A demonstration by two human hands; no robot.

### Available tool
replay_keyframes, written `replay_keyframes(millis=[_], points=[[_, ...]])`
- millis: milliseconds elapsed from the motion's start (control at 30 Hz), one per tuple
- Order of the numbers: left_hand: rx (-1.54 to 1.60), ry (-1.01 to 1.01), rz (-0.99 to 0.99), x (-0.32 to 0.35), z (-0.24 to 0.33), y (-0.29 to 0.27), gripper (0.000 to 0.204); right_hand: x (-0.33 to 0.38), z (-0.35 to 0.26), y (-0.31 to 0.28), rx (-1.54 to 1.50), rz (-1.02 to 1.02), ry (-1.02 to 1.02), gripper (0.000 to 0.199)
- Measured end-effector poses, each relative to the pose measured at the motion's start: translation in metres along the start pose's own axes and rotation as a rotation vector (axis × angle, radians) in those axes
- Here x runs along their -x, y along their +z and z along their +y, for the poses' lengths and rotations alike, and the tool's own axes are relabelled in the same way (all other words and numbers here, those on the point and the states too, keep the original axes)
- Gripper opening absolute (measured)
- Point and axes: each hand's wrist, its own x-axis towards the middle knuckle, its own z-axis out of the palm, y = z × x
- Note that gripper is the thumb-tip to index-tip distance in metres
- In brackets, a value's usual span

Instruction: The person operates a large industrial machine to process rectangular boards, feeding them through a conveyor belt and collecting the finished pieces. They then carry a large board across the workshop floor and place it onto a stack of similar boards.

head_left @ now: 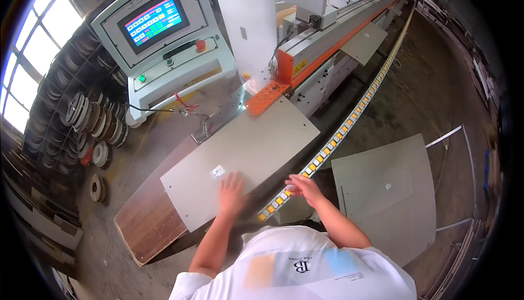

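Note:
A flat grey panel (245,147) with a small white label (217,172) and small dark holes near its corners lies on the machine's infeed side. My left hand (232,193) rests on its near part, fingers spread and palm down, close to the label. Over the near end of a long roller rail (330,146) with yellow and white rollers is my right hand (305,187). Its fingers are loosely bent and apart, with nothing visible in them; whether they touch the rail I cannot tell. The panel's far end meets an orange guard plate (267,98).
A control console (155,27) with a lit screen and red button stands at upper left. Edge-band rolls (95,117) fill a rack beyond it. Grey panels (385,191) are stacked at right. Another panel (364,43) sits farther along the machine. A brown board (150,218) extends under the panel's left end.

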Motion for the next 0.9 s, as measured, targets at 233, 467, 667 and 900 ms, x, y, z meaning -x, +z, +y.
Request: replay_keyframes(millis=[233, 467, 667, 900], points=[[-0.034, -0.023, -0.047, -0.023, 0.014, -0.005, 0.078, 0.094, 0.135, -0.14, -0.027, 0.467, 0.158, 0.035], [-0.004, -0.092, -0.211, -0.043, 0.035, -0.016, 0.078, 0.181, 0.347, -0.27, 0.889, 0.342, 0.276, 0.041], [-0.027, -0.1, -0.26, -0.052, 0.041, -0.013, 0.077, 0.172, 0.428, -0.304, 0.872, 0.151, 0.156, 0.039], [-0.037, -0.13, -0.155, -0.045, 0.04, -0.013, 0.077, 0.159, 0.345, -0.266, 0.978, 0.204, 0.194, 0.037]])
